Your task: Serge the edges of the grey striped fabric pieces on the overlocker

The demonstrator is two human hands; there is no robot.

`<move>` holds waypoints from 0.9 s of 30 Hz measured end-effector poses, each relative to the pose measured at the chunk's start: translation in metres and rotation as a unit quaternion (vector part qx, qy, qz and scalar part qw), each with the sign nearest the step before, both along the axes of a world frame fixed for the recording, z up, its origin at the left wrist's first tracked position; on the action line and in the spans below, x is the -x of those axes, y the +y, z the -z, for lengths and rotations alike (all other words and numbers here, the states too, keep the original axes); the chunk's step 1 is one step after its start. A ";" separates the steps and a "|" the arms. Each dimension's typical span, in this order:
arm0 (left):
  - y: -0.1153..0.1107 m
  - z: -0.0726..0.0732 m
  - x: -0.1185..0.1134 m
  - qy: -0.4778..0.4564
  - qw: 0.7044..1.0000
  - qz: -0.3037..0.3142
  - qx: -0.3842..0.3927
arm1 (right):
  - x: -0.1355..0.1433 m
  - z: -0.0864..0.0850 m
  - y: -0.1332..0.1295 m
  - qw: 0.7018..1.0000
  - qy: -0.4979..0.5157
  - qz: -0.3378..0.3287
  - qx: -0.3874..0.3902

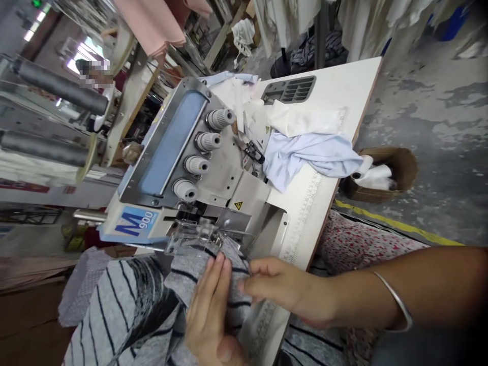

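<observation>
Grey fabric with dark stripes (183,274) runs under the presser foot area of an overlock sewing machine (224,178) and hangs in folds at the lower left. My left hand (209,310) lies flat on this fabric, fingers stretched and close together, pointing at the clear plastic guard (194,236). Just right of it, my right hand (285,287), with a bangle on the wrist, pinches the fabric's edge between thumb and forefinger. The needle is hard to make out behind the guard.
Thread snips (253,151) rest by the machine beside light blue cloth (308,155) and white cloth (301,119) on the white table (354,81). A cardboard box (404,173) with white cones stands on the floor. Grey thread cones (61,84) are at the upper left.
</observation>
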State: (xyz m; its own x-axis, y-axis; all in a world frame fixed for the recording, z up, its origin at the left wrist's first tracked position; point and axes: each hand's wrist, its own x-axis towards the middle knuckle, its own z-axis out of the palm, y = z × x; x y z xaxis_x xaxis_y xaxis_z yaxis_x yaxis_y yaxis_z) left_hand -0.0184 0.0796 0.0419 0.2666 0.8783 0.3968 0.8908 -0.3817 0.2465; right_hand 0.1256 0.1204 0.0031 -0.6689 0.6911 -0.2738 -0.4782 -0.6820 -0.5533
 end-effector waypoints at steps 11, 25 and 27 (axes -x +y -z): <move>-0.010 -0.009 -0.050 0.058 0.988 -0.136 0.045 | -0.006 0.001 0.001 0.995 0.093 -0.018 -0.017; -0.003 -0.015 -0.025 0.079 0.992 -0.083 0.053 | -0.028 0.006 0.010 0.996 0.062 -0.043 -0.038; -0.002 -0.015 -0.020 0.079 0.993 -0.074 0.043 | -0.030 0.007 0.015 0.995 0.052 -0.076 -0.049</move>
